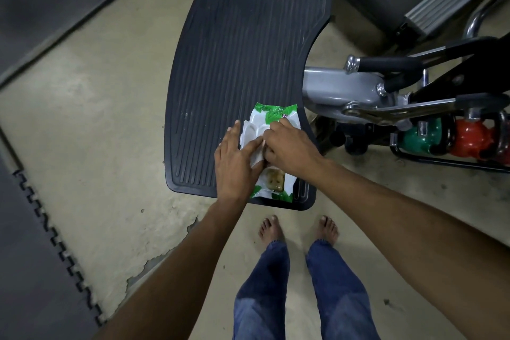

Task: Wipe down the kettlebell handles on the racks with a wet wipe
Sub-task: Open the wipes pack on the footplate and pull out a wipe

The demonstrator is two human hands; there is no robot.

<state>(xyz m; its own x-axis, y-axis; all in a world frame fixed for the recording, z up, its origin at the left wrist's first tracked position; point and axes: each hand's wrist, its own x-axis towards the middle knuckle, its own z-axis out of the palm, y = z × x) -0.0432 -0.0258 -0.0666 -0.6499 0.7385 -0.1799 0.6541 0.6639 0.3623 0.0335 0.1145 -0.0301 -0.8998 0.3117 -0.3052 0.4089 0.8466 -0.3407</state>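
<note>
text: none legible | wet-wipe pack (pixel 271 115): print too small

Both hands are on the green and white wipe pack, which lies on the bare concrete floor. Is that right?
Not quite. The left hand and the right hand are both on the wipe pack, but it lies on the black ribbed platform, not on the bare floor. The head view shows this.

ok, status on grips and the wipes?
Left grip flat on wipe pack. Right grip curled at its open flap, no wipe visible. Kettlebells untouched on rack; machine arm overhangs them.
</note>
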